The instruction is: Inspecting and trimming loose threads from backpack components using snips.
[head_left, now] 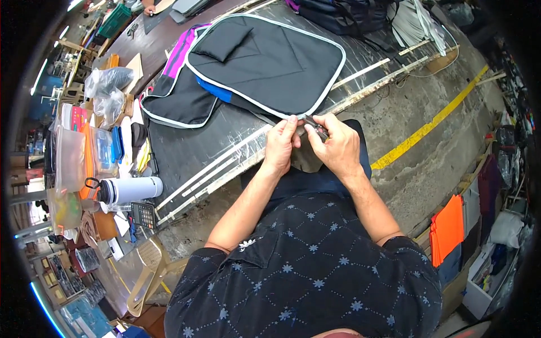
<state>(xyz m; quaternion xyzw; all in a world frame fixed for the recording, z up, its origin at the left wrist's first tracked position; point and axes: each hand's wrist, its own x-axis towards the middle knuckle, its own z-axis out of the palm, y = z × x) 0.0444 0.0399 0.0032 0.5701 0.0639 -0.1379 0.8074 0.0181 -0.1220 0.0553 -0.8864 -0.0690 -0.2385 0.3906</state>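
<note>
A black padded fabric panel (270, 73) with pale grey edge binding lies on the dark work table. My left hand (280, 145) is closed, thumb and forefinger pinching the bound edge at the panel's near corner. Just beside it, my right hand (340, 143) grips a small dark tool (317, 129) that looks like thread snips, its tip close to the binding. The fingers hide part of the tool. A small black padded piece (225, 45) rests on top of the panel. Under its left side are more bound black pieces (183, 101), with purple and blue fabric showing.
On the table's left stand a white bottle (132, 190), a calculator (143, 215), plastic containers (70, 158) and bagged items (107, 84). Dark bags (349, 19) sit at the far side. A yellow floor line (431, 124) runs right; orange sheets (447, 230) stand lower right.
</note>
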